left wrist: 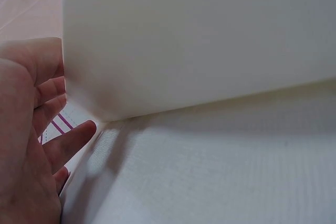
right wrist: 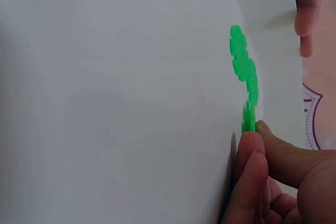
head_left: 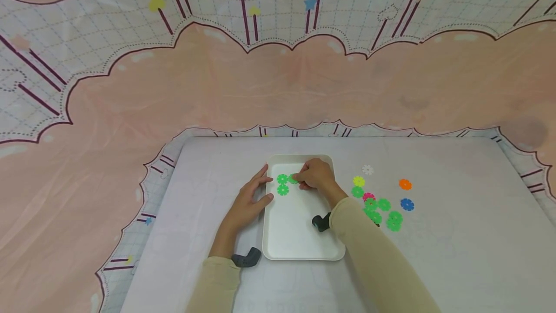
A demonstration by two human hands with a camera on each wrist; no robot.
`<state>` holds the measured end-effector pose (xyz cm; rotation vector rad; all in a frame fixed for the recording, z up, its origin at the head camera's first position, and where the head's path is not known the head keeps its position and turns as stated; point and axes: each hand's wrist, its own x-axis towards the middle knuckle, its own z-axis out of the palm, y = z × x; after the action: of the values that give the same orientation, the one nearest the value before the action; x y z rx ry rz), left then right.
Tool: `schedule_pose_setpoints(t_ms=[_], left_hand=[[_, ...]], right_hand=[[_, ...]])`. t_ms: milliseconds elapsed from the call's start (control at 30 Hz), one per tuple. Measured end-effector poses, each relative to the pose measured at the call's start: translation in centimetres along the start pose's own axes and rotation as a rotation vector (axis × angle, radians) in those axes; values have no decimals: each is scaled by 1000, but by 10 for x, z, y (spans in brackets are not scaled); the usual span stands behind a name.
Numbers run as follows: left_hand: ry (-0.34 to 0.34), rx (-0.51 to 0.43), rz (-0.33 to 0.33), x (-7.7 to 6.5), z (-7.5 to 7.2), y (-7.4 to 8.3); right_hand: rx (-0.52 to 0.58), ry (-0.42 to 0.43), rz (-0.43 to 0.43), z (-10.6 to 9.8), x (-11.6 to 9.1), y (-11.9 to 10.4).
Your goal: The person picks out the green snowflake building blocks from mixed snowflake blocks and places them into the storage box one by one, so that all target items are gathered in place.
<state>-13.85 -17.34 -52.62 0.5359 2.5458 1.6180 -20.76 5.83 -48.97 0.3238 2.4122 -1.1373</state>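
A shallow white tray [head_left: 299, 235] lies on the white table. Near its far left corner are thin green flower-shaped discs with notched rims, among them a green disc [head_left: 283, 190] and another just above it. My right hand [head_left: 319, 174] reaches over the tray and pinches a green disc [right wrist: 248, 116] between thumb and fingers, holding it on edge beside the others; its lower part is hidden by the fingertips. My left hand [head_left: 249, 202] rests at the tray's left edge, fingers spread and touching the rim, thumb apart from them.
Right of the tray lie several loose green discs [head_left: 384, 204], partly overlapping. Around them are a yellow disc [head_left: 358, 181], a white disc [head_left: 367, 169], a pink disc [head_left: 368, 197], an orange disc [head_left: 405, 184] and a blue disc [head_left: 407, 204]. A patterned cloth [head_left: 282, 86] hangs behind the table.
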Motion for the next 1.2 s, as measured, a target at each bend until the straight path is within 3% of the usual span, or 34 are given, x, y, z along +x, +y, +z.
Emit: schedule_pose_setpoints(t_ms=[900, 1200], left_hand=[[2, -19, -6, -1, -1, 1], [1, -21, 2, 0, 0, 1]], right_hand=[[-60, 28, 5, 3, -4, -4], [0, 2, 14, -3, -8, -5]])
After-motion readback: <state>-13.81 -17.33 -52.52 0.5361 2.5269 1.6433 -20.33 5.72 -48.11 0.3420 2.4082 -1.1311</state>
